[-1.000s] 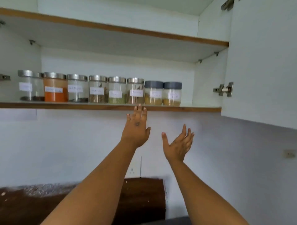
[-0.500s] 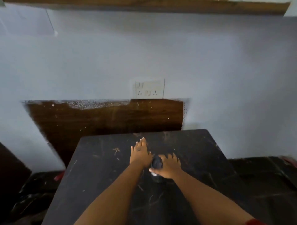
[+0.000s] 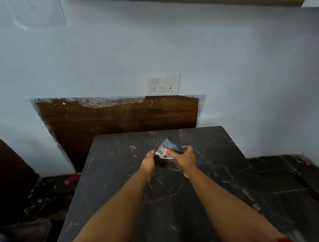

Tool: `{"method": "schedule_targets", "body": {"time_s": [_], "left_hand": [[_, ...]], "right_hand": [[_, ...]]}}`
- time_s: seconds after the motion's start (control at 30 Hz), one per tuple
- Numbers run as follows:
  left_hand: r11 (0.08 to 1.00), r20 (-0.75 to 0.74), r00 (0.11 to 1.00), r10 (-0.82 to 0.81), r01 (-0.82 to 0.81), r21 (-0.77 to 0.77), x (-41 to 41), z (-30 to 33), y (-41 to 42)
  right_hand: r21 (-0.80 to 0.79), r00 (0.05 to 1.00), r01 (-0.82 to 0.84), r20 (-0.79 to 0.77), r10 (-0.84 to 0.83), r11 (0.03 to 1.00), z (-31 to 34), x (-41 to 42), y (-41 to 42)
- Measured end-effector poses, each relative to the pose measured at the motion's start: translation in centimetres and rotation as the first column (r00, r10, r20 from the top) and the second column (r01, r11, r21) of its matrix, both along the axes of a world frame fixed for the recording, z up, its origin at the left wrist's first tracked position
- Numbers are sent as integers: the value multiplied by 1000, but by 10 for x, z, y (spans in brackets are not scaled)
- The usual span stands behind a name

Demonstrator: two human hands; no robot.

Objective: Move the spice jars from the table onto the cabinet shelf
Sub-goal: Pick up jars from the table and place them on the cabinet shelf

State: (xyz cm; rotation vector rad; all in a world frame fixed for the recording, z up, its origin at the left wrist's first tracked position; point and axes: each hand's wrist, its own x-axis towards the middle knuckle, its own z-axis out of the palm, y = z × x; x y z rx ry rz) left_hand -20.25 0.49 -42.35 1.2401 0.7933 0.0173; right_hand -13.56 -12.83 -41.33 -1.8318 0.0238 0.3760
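A clear spice jar (image 3: 164,153) with a dark blue-grey lid and dark brown contents is tilted, lid away from me, just above the black marble table (image 3: 120,172). My right hand (image 3: 183,158) grips it at the lid end. My left hand (image 3: 149,161) holds its bottom end. The jar's white label shows between my fingers. Only the brown underside edge of the cabinet shelf (image 3: 172,2) shows at the top of the view; the jars on it are out of sight.
A white socket plate (image 3: 164,84) is on the pale wall above a dark wooden panel (image 3: 112,119). Dark floor tiles lie on both sides of the table, with a red item (image 3: 72,178) on the floor at the left.
One second ago both hands were empty and raised under the shelf of jars. My view has dropped to the table, and both hands have closed on the jar and tipped it up.
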Motion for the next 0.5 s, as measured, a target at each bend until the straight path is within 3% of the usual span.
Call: {"method": "schedule_targets", "body": {"time_s": [0.07, 0.1, 0.2, 0.33, 0.4, 0.5], "left_hand": [[937, 95, 988, 124, -86, -338, -8, 6, 8], [915, 136, 984, 117, -54, -400, -11, 9, 11], [937, 213, 977, -35, 106, -333, -26, 18, 13], [928, 307, 907, -288, 344, -146, -34, 40, 1], [933, 345, 892, -292, 345, -103, -33, 47, -2], [921, 421, 870, -256, 352, -166, -32, 54, -3]], "right_hand": [[151, 996, -38, -74, 50, 988, 10, -8, 1], [247, 990, -35, -122, 67, 968, 12, -11, 0], [519, 970, 41, -226, 91, 854, 22, -25, 0], [579, 967, 5, -211, 144, 815, 38, -34, 4], [620, 966, 8, -206, 153, 785, 41, -37, 4], [680, 958, 34, -230, 169, 733, 42, -40, 3]]}}
